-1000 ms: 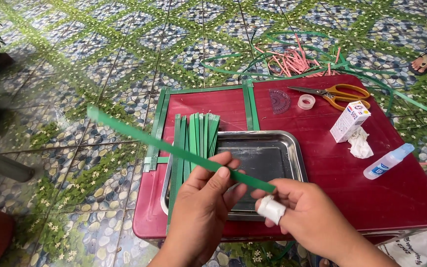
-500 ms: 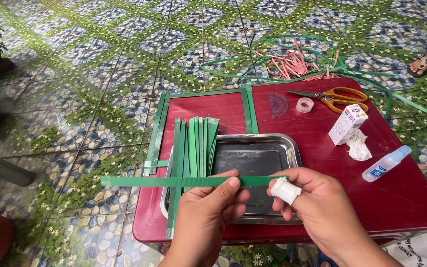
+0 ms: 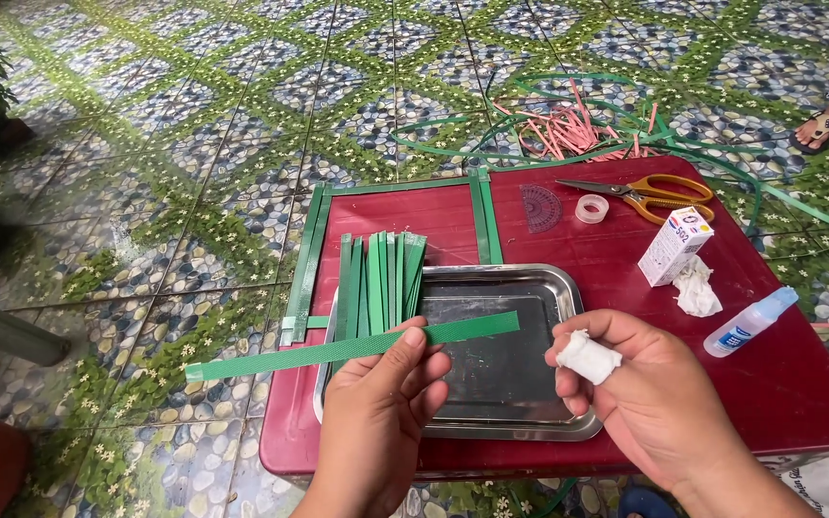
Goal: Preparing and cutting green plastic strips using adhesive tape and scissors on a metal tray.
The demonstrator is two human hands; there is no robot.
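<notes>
Viewed from above, looking down at a low red table (image 3: 626,288) on patterned floor tiles. Long green plastic strip (image 3: 352,347) lying crosswise, pinched by left hand (image 3: 376,422), thumb on top, fingers curled beneath. Behind it, bundle of upright green strips (image 3: 381,283) resting over the left edge of a steel tray (image 3: 491,422). Right hand (image 3: 650,398) loosely curled just right of the strip's end, holding nothing, white bandage (image 3: 587,357) around one finger. Farther right: roll of clear tape (image 3: 591,208), orange-handled scissors (image 3: 645,192), small white box (image 3: 674,247), crumpled tissue (image 3: 698,290), small glue bottle (image 3: 750,321).
</notes>
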